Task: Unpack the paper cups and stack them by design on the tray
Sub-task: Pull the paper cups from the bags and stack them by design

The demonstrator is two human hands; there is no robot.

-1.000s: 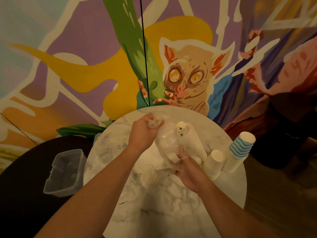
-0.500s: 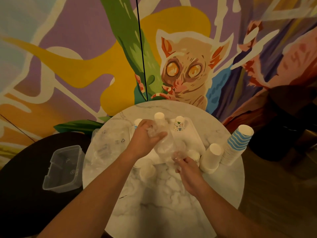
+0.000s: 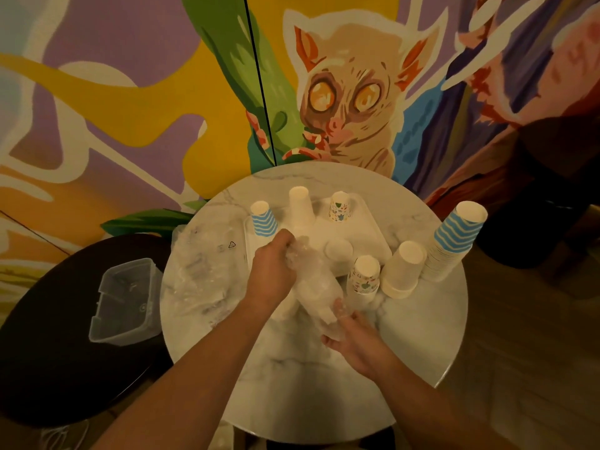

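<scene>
Our left hand [image 3: 271, 271] has its fingers [image 3: 287, 243] curled round the bunched far end of a clear plastic sleeve [image 3: 316, 284] of plain white cups, and our right hand [image 3: 352, 341] pinches the sleeve's near end between thumb and fingertips. The sleeve lies slanted between the two hands, just above the round marble worktop [image 3: 406, 336].

Beyond our left hand, the white tray [image 3: 370, 228] carries a blue-striped stack [image 3: 263, 219], a plain white stack [image 3: 301, 207] and a cup with a small floral print [image 3: 340, 207], all upside down. A white cup [image 3: 338, 250] seems to lie at the tray's near edge, though the dim light makes this hard to tell.

Just right of the sleeve stand a floral stack [image 3: 364, 279], a plain white stack [image 3: 404, 269] and, at the worktop's right edge, a tall leaning blue-striped stack [image 3: 454, 240]. Crumpled clear wrapping [image 3: 204, 271] lies on the left of the worktop. A clear plastic bin [image 3: 125, 302] sits on the dark round table [image 3: 48, 352] beside it.
</scene>
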